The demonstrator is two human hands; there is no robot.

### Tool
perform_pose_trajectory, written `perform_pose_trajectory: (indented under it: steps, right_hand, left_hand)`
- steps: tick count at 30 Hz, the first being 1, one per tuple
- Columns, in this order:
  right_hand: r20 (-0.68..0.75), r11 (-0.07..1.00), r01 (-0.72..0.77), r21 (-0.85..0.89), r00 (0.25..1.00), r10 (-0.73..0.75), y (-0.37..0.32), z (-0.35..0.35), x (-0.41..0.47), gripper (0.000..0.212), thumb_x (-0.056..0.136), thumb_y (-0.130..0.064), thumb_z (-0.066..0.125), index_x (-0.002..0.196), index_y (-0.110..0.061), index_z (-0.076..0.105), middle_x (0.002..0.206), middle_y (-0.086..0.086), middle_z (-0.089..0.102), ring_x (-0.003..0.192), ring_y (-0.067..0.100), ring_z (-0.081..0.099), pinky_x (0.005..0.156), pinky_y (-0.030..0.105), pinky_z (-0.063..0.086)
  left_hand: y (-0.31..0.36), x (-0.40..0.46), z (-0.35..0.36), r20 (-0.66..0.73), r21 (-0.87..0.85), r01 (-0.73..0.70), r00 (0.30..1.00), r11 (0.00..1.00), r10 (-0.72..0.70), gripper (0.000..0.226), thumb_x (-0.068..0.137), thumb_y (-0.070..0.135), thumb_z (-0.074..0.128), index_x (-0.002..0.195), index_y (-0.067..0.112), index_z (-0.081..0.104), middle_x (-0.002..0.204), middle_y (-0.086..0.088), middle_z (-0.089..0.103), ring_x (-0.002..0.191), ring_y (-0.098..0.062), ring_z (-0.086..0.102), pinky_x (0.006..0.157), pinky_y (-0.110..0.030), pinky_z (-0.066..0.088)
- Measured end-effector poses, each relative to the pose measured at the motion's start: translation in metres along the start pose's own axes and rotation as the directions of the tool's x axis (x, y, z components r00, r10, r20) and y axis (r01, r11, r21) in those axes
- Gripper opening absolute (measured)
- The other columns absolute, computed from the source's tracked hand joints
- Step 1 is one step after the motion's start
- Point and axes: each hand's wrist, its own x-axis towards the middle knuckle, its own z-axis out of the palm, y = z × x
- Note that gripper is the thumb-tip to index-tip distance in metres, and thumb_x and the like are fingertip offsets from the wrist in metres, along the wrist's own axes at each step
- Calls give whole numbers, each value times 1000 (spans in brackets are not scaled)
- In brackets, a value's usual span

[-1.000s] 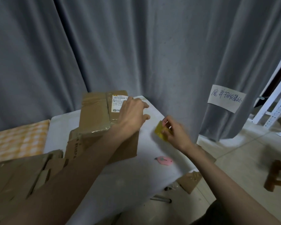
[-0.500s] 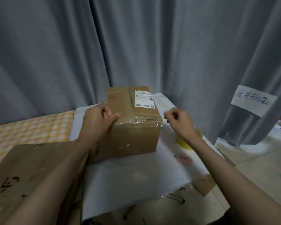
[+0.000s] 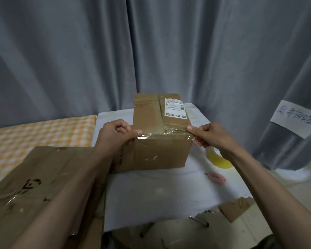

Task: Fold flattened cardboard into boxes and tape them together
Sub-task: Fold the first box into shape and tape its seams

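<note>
Where white table (image 3: 151, 191) centre bears taped cardboard box (image 3: 160, 141): gripped between both hands, left hand (image 3: 115, 136) curled at 9 o'clock corner, right hand (image 3: 207, 136) pinching at 3 o'clock corner.

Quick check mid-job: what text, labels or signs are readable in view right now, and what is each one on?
Shipping label on top of the cardboard box: printed text and codes, too small to read.
Paper sign on the grey curtain: handwritten characters, not legible.
Flattened cardboard at left: dark printed marks, unreadable.
Side print on the box by the left hand: blurred.
</note>
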Motion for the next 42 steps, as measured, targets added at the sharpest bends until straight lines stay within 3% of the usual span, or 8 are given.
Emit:
perform_pose_trajectory:
  steps: [8,14,21,24,28,35,40,42]
  right_hand:
    - [76,994,33,107,996,-42,8,-7,-1,23,71,-18,88,69,-1,74,56,5,66,50,8,53,48,18,45]
    - [-31,971,224,-83,973,-227,14,5,3,27,72,-21,89,66,-11,65,56,2,66,48,8,50,51,21,44]
    - [7,701,635,-323,743,-669,19,16,4,26,83,-20,80,104,-23,66,105,-6,59,94,8,59,76,26,52]
    - [6,705,654,-274,735,-678,22,14,7,22,79,-18,84,95,-12,71,101,-2,62,96,14,62,76,33,55]
    - [-48,732,627,-265,750,-660,24,11,10,24,75,-18,86,84,-8,67,91,3,61,89,21,61,73,28,55]
    - [-149,670,642,-372,672,-726,25,34,8,23,75,-18,85,73,-6,65,77,4,63,76,23,55,72,11,40]
    - [-83,769,621,-154,767,-636,21,20,2,15,78,-8,83,91,-8,75,90,6,66,90,24,65,78,29,58]
    - [-12,802,592,-75,804,-594,22,8,0,25,80,-5,80,104,-10,77,98,8,68,96,18,67,84,25,57]
  left_hand:
    - [-2,5,2,-22,35,-77,997,996,78,45,45,42,92,73,19,65,57,2,65,55,-6,59,66,-33,53]
    - [-20,2,0,21,233,-410,909,882,417,27,68,31,85,91,19,76,67,13,63,62,-6,57,62,-17,49]
    - [-39,12,-3,111,461,-579,789,673,604,25,79,29,76,88,9,64,106,4,51,97,-9,53,82,-24,49]
    - [-23,23,5,233,459,-609,785,646,574,27,80,43,68,95,23,55,131,12,51,121,-9,50,95,-38,48]
    - [-1,35,30,448,458,-701,713,547,540,63,86,67,58,142,40,47,150,23,40,139,0,37,109,-34,40]
    - [-24,25,45,334,427,-734,671,529,662,38,91,35,68,128,26,65,132,13,61,131,-8,51,102,-35,50]
    - [-21,24,44,334,415,-721,688,555,645,42,93,37,66,132,26,62,137,14,57,134,-6,47,107,-36,46]
    - [-20,24,39,358,383,-718,696,582,622,52,92,43,65,140,24,55,145,12,50,138,-4,41,114,-34,38]
